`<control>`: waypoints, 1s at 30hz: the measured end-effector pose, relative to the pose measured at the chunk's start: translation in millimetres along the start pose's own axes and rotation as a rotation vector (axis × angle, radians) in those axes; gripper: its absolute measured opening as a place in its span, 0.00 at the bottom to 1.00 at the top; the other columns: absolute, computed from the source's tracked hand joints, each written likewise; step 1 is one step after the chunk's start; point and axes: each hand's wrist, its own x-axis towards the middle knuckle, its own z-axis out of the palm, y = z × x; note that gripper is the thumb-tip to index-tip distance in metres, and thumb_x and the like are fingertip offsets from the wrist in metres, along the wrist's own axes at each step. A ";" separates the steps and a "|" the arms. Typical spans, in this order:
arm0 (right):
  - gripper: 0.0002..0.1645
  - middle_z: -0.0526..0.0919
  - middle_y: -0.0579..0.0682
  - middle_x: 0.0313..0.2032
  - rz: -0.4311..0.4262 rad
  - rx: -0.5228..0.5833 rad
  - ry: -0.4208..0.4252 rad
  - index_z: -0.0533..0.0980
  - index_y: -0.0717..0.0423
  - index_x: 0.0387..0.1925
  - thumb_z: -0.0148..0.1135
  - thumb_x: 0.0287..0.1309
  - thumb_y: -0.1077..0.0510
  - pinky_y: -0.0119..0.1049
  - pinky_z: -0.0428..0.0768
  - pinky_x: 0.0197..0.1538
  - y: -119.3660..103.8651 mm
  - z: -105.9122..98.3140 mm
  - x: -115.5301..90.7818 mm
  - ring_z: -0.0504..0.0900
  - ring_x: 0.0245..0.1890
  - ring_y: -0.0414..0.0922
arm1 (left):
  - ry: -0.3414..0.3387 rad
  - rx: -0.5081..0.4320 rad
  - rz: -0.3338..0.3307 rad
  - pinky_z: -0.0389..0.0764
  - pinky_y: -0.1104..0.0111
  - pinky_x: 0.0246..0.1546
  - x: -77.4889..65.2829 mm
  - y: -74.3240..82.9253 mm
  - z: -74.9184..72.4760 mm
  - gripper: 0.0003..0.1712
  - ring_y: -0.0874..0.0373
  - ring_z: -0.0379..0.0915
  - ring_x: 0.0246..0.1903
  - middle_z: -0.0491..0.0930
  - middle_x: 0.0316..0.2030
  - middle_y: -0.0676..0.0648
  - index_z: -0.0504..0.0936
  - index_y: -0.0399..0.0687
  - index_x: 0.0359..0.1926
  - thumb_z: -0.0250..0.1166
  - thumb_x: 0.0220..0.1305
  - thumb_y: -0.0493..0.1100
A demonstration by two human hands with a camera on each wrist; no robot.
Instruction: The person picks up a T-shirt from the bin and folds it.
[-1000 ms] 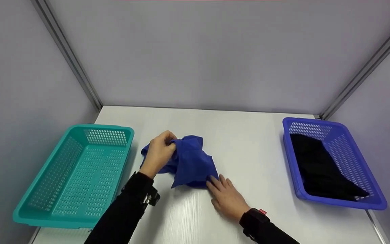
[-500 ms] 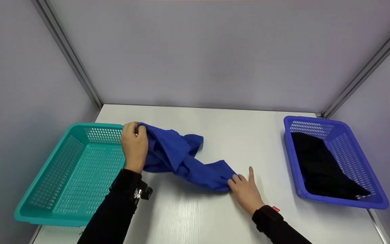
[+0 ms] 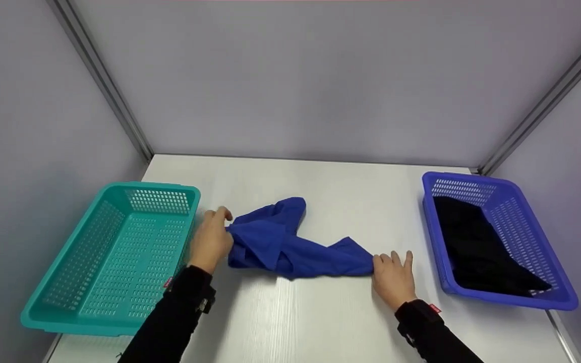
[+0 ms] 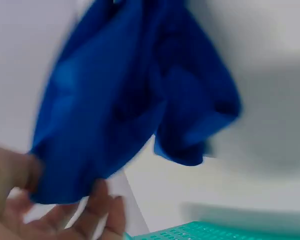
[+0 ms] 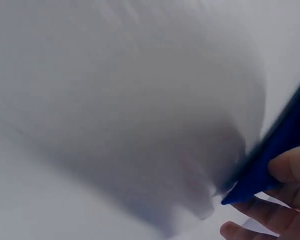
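A crumpled blue piece of cloth is stretched sideways across the middle of the table, with folds and one flap sticking up toward the back; its exact kind does not show. At its left end my left hand pinches the edge. In the left wrist view the cloth comes down between the thumb and fingers of that hand. My right hand grips the right end, and in the right wrist view a corner of the cloth lies between its thumb and fingers.
To the left stands a teal perforated basket, its bottom visible, close beside my left wrist. A purple basket at the right contains black fabric. Both rest on the white table, which grey partition walls enclose.
The bunched cloth has been drawn out lengthwise. My right hand has moved right with its end; my left hand went left and up, then came back slightly right and down.
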 end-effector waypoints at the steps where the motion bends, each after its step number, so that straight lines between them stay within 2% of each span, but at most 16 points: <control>1: 0.17 0.85 0.64 0.48 -0.003 0.034 -0.041 0.80 0.65 0.48 0.66 0.56 0.65 0.73 0.65 0.63 -2.8 -0.7 0.1 0.79 0.56 0.66 | -0.070 0.064 0.048 0.74 0.40 0.53 -2.9 -0.1 4.2 0.29 0.32 0.71 0.57 0.70 0.64 0.36 0.75 0.47 0.63 0.54 0.62 0.27; 3: 0.26 0.78 0.64 0.61 -0.031 0.124 -0.129 0.76 0.63 0.60 0.65 0.59 0.65 0.72 0.63 0.65 -11.2 -2.0 0.8 0.71 0.66 0.69 | -0.205 0.184 0.166 0.64 0.32 0.62 -9.1 -0.1 12.7 0.37 0.27 0.60 0.68 0.62 0.73 0.37 0.72 0.53 0.71 0.58 0.61 0.26; 5: 0.34 0.70 0.64 0.70 -0.094 0.221 -0.207 0.70 0.58 0.70 0.66 0.62 0.63 0.71 0.60 0.68 -22.0 -2.9 1.9 0.63 0.71 0.70 | -0.304 0.265 0.285 0.53 0.27 0.65 -14.4 -0.6 22.0 0.42 0.24 0.48 0.73 0.56 0.77 0.39 0.69 0.58 0.74 0.63 0.60 0.29; 7: 0.40 0.64 0.62 0.74 -0.178 0.304 -0.260 0.64 0.53 0.75 0.67 0.64 0.60 0.71 0.57 0.70 -33.4 -2.6 2.3 0.58 0.74 0.69 | -0.360 0.311 0.378 0.47 0.26 0.67 -17.8 -1.9 32.7 0.43 0.24 0.41 0.75 0.54 0.78 0.40 0.68 0.59 0.75 0.70 0.61 0.35; 8: 0.42 0.63 0.61 0.75 -0.220 0.328 -0.273 0.62 0.51 0.77 0.67 0.64 0.59 0.71 0.56 0.71 -38.9 -1.9 2.2 0.57 0.75 0.69 | -0.373 0.330 0.408 0.48 0.27 0.68 -18.7 -2.7 38.5 0.43 0.25 0.41 0.75 0.55 0.78 0.41 0.67 0.60 0.76 0.72 0.61 0.39; 10: 0.43 0.65 0.60 0.74 -0.283 0.333 -0.277 0.61 0.48 0.78 0.67 0.65 0.56 0.72 0.55 0.70 -48.1 0.2 1.1 0.59 0.74 0.68 | -0.359 0.368 0.451 0.55 0.30 0.68 -19.3 -5.3 50.1 0.45 0.25 0.48 0.74 0.60 0.76 0.40 0.66 0.62 0.76 0.74 0.61 0.46; 13: 0.34 0.73 0.58 0.67 -0.311 0.268 -0.224 0.68 0.46 0.73 0.64 0.68 0.56 0.75 0.57 0.67 -55.4 4.7 -1.2 0.67 0.70 0.66 | -0.282 0.485 0.478 0.69 0.37 0.62 -19.0 -11.3 65.3 0.43 0.30 0.66 0.65 0.73 0.66 0.38 0.66 0.66 0.76 0.73 0.63 0.50; 15: 0.25 0.77 0.55 0.59 -0.302 0.198 -0.162 0.76 0.45 0.66 0.62 0.69 0.57 0.76 0.58 0.66 -56.0 7.7 -1.7 0.73 0.65 0.63 | -0.239 0.561 0.477 0.74 0.41 0.58 -19.2 -15.8 71.9 0.38 0.34 0.74 0.56 0.80 0.56 0.37 0.69 0.67 0.74 0.72 0.65 0.49; 17: 0.17 0.79 0.53 0.51 -0.293 0.137 -0.101 0.81 0.45 0.57 0.60 0.69 0.59 0.76 0.59 0.66 -54.5 9.8 -1.2 0.77 0.59 0.60 | -0.203 0.616 0.484 0.77 0.43 0.54 -19.0 -19.7 76.6 0.30 0.37 0.80 0.48 0.84 0.48 0.38 0.74 0.63 0.69 0.68 0.68 0.44; 20: 0.10 0.79 0.53 0.43 -0.279 0.091 -0.027 0.83 0.46 0.44 0.62 0.65 0.62 0.75 0.60 0.66 -51.1 11.0 0.8 0.78 0.52 0.58 | -0.163 0.652 0.531 0.79 0.44 0.50 -18.8 -25.3 82.1 0.24 0.40 0.83 0.40 0.86 0.41 0.40 0.76 0.58 0.62 0.67 0.67 0.39; 23: 0.09 0.78 0.55 0.40 -0.259 0.089 -0.001 0.82 0.49 0.37 0.63 0.62 0.66 0.72 0.64 0.66 -49.0 10.3 2.4 0.78 0.49 0.59 | -0.094 0.670 0.614 0.82 0.55 0.35 -17.9 -28.3 87.5 0.35 0.48 0.80 0.26 0.82 0.29 0.44 0.71 0.60 0.70 0.66 0.65 0.33; 25: 0.08 0.77 0.56 0.38 -0.247 0.096 -0.002 0.83 0.50 0.36 0.64 0.61 0.67 0.68 0.68 0.63 -48.7 9.4 3.2 0.77 0.47 0.59 | -0.060 0.661 0.652 0.74 0.63 0.22 -17.8 -28.2 90.8 0.45 0.55 0.68 0.16 0.73 0.20 0.48 0.64 0.67 0.76 0.65 0.64 0.31; 27: 0.07 0.77 0.55 0.36 -0.246 0.090 -0.009 0.83 0.52 0.35 0.65 0.61 0.67 0.64 0.72 0.60 -49.0 8.9 3.6 0.77 0.45 0.58 | -0.063 0.660 0.684 0.61 0.67 0.16 -18.0 -25.7 93.7 0.52 0.59 0.54 0.13 0.62 0.16 0.52 0.59 0.75 0.78 0.64 0.62 0.27; 29: 0.07 0.76 0.53 0.34 -0.255 0.082 -0.005 0.83 0.52 0.34 0.65 0.60 0.67 0.60 0.74 0.56 -49.7 9.0 3.4 0.76 0.41 0.56 | -0.100 0.681 0.711 0.54 0.68 0.16 -18.3 -21.9 96.8 0.51 0.60 0.49 0.14 0.58 0.14 0.53 0.62 0.78 0.76 0.64 0.62 0.28; 30: 0.07 0.76 0.52 0.32 -0.261 0.081 0.004 0.83 0.52 0.34 0.66 0.59 0.67 0.59 0.74 0.53 -50.0 9.4 3.1 0.76 0.40 0.55 | -0.123 0.693 0.724 0.55 0.67 0.16 -18.8 -19.8 98.5 0.49 0.60 0.51 0.14 0.60 0.14 0.53 0.64 0.78 0.75 0.65 0.62 0.29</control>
